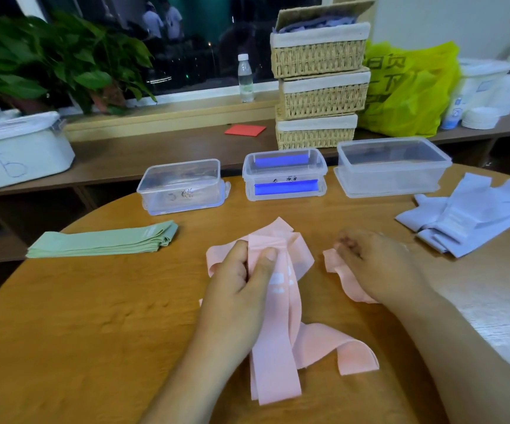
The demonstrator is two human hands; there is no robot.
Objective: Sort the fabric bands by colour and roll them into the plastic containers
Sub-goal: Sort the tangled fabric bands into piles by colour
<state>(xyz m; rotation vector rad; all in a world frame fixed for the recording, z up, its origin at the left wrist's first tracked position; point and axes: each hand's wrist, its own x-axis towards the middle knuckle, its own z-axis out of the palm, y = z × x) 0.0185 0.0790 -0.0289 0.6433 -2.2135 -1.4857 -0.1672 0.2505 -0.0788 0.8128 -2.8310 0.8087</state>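
- The left hand [241, 280] lies knuckles up on the heap of pink bands [278, 338] in the middle of the round table [64, 332], its forearm coming in from the lower edge of the view.
- Its fingers are curled and the thumb closes against them, pinching the folded upper part of one band (the one with a white printed mark just beside the thumb).
- The right hand [376, 264] rests to the right, back upward, fingers curled in round the end of a separate pink strip [331, 264]. The fingertips are blurred, so the exact hold cannot be told.
- That strip passes under the palm and comes out near the wrist.
- The green bands [103, 240] lie in a flat, tidy stack well to the left.
- The lilac bands [467, 218] lie in a loose pile at the right edge of the table.
- Three clear tubs stand in a row at the table's far side: the left container [183, 186], the middle container [284, 175] with blue clips, and the larger right container [391, 166].
- Behind them stand three stacked wicker baskets [321, 87] and a water bottle [245, 78].
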